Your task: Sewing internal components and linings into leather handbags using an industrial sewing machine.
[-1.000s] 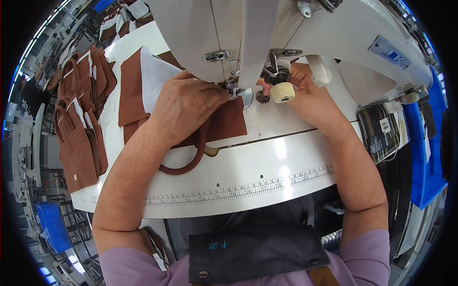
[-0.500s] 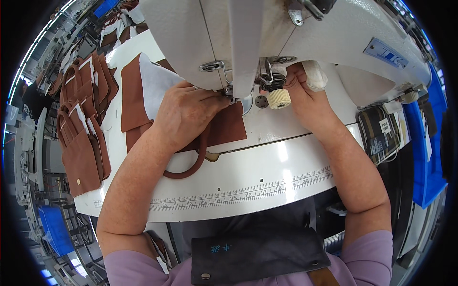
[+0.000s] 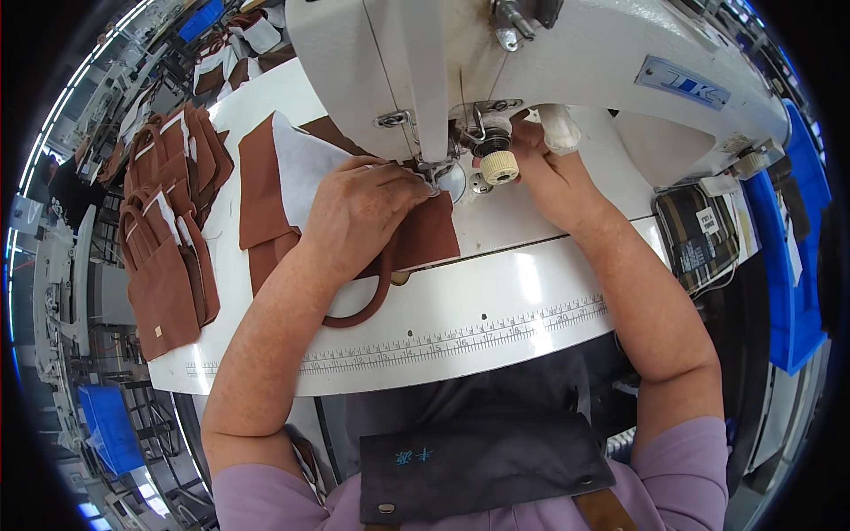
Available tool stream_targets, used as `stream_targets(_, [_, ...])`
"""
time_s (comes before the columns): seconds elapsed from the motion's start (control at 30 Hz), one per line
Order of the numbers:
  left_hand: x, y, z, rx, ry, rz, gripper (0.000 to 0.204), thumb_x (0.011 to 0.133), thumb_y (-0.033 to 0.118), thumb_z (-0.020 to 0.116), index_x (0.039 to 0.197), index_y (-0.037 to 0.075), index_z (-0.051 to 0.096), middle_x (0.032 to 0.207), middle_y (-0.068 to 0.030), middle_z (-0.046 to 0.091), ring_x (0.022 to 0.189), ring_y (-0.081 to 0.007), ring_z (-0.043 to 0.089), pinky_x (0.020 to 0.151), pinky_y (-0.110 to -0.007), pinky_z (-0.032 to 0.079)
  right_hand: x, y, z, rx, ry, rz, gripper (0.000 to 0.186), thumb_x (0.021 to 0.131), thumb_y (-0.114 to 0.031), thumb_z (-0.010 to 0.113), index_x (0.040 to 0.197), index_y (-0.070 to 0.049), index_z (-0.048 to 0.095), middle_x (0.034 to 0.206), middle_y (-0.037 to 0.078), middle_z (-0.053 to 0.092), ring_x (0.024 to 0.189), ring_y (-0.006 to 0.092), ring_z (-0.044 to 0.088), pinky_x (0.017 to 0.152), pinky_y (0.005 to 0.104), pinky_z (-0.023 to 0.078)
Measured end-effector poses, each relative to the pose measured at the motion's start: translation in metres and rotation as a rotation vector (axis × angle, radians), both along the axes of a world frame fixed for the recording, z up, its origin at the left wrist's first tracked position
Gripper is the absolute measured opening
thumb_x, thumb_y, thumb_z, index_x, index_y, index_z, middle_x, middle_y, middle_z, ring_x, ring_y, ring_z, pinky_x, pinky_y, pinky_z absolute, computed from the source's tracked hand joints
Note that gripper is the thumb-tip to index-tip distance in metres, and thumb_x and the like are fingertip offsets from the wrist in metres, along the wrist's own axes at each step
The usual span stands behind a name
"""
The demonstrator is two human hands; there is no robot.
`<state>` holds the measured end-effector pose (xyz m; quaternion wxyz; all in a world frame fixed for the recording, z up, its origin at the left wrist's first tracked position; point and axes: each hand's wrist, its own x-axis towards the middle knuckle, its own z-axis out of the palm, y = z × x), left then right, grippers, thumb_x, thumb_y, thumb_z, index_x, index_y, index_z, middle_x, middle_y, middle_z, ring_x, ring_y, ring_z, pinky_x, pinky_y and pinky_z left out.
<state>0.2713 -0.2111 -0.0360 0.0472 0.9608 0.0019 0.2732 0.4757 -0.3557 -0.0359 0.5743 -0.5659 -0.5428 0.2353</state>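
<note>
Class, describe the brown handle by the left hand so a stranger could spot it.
Find the white sewing machine, then the left hand at its front end. Below that hand, a brown handle curves over the white tabletop toward the ruler scale. Unlike the flat brown panel beside it, it is a narrow, rounded loop.

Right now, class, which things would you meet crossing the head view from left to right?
Stacked brown pieces with handles → left hand → right hand → dark striped item → blue tray.
</note>
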Motion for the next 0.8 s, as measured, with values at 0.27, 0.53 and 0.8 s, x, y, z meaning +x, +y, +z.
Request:
stream_targets(0.27, [-0.009, -0.032, -0.005, 0.035, 0.025, 0.259, 0.009, 0.086, 0.011, 0.067, 0.091, 0.010, 0.074, 0.092, -0.0066, 0.074, 0.087, -0.0238, 0.071, 0.081, -0.038, 0.052, -0.007, 0.000, -0.010, -0.085, -0.595, -0.005, 0.025, 0.093, -0.027, 0.064, 0.079, -0.007, 0.068, 0.069, 0.013, 0.065, 0.062, 0.0324, 0.062, 0.059, 0.0426, 0.048])
stream_targets(0.53, [-0.047, -0.079, 0.074, -0.175, 0.284, 0.475, 0.014, 0.084, 0.023, 0.074, 0.087, 0.010, 0.077, 0.079, -0.0137, 0.072, 0.076, -0.0316, 0.070, 0.073, -0.042, 0.055, -0.040, -0.045, 0.014, 0.020, -0.615, 0.075, 0.019, 0.091, -0.024, 0.071, 0.085, -0.005, 0.074, 0.075, 0.015, 0.068, 0.067, 0.0348, 0.064, 0.062, 0.0419, 0.050])
stream_targets(0.8, [-0.128, -0.106, 0.186, -0.763, -0.261, 0.270, 0.013, 0.091, 0.010, 0.076, 0.091, -0.002, 0.072, 0.079, 0.0002, 0.070, 0.069, -0.0060, 0.060, 0.071, -0.022, 0.049, -0.076, -0.134, -0.014, 0.034, 0.043, 0.220, 0.042, 0.104, -0.031, 0.054, 0.125, 0.004, 0.063, 0.111, 0.018, 0.070, 0.107, 0.0259, 0.067, 0.094, 0.0372, 0.050])
